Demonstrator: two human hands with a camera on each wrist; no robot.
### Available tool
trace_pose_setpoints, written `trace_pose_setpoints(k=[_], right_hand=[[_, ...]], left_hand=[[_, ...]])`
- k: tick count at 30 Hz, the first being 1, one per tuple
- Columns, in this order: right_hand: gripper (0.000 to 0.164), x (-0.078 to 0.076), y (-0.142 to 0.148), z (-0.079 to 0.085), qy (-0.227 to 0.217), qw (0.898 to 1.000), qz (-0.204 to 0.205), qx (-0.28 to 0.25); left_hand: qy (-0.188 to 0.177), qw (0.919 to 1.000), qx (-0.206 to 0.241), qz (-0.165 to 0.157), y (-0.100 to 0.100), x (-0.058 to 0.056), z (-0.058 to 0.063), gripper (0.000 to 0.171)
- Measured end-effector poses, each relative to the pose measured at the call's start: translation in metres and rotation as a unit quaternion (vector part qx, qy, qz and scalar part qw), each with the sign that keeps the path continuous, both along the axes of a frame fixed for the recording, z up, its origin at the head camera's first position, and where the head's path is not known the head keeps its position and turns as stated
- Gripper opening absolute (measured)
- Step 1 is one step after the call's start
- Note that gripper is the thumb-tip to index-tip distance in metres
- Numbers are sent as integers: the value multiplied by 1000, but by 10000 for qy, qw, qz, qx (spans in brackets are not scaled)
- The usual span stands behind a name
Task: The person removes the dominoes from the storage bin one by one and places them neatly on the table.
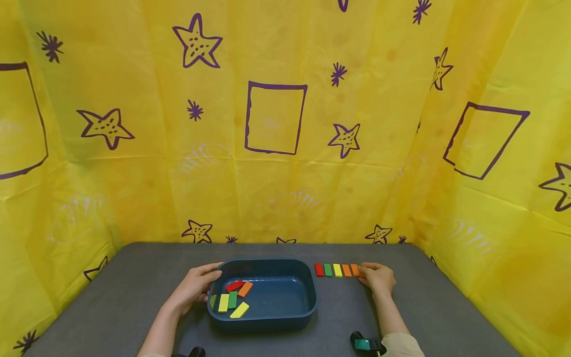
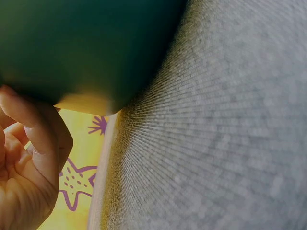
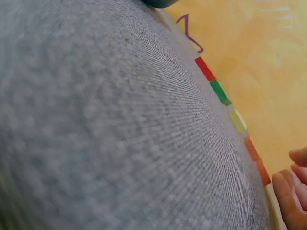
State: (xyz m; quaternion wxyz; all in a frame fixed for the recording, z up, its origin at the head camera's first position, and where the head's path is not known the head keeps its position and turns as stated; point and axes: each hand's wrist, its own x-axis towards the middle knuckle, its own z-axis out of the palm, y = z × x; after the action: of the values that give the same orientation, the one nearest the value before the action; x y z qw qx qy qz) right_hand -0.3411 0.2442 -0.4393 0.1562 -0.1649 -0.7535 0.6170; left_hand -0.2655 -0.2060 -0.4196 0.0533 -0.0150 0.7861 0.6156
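My left hand (image 1: pixel 196 285) grips the left end of a dark blue rounded tub (image 1: pixel 263 325), fingertips at its upper left rim. The left wrist view shows the hand's curled fingers (image 2: pixel 36 139) against the tub's outer wall. Inside, at the left, lie a red block (image 1: pixel 234 286), an orange block (image 1: pixel 245 289), a green block (image 1: pixel 232 299) and two yellow blocks (image 1: pixel 223 303). To the tub's right, my right hand (image 1: pixel 378 278) has its fingertips at the right end of a block row, beside the last orange block (image 1: pixel 355 270). Thumb and fingers stand apart in the right wrist view.
Leftward along that row come another orange block (image 1: pixel 346 270), a yellow block (image 1: pixel 337 270), a green block (image 1: pixel 327 269) and a red block (image 1: pixel 318 269). Everything stands on a grey table (image 1: pixel 134 297). A yellow patterned curtain (image 1: pixel 276 198) encloses its back and sides.
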Motion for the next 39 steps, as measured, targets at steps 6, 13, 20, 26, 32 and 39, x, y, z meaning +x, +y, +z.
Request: trace_pose_setpoints(k=[6,13,20,26,32,39], right_hand=[[37,1,-9,12,31,9992,371,-134],[37,5,-24,25,-47,9976,673,183],[37,10,-42,41,86,9928,1196,46],[34,11,-60,46,339,9886,1467,42],[31,11,-76,46,594,9817,1811,-35],[31,16,-91,49,768,9699,2312,7]], left_hand=[[8,10000,6,-31,0,1,0,54],[3,10000,31,-60,0,0,0,55],[34,9999,66,-91,-1,1,1,55],[17,10000,-16,-36,-1,1,-1,55],[-3,10000,-7,-23,-1,2,-1,54],[6,10000,53,31,-1,1,-1,54]])
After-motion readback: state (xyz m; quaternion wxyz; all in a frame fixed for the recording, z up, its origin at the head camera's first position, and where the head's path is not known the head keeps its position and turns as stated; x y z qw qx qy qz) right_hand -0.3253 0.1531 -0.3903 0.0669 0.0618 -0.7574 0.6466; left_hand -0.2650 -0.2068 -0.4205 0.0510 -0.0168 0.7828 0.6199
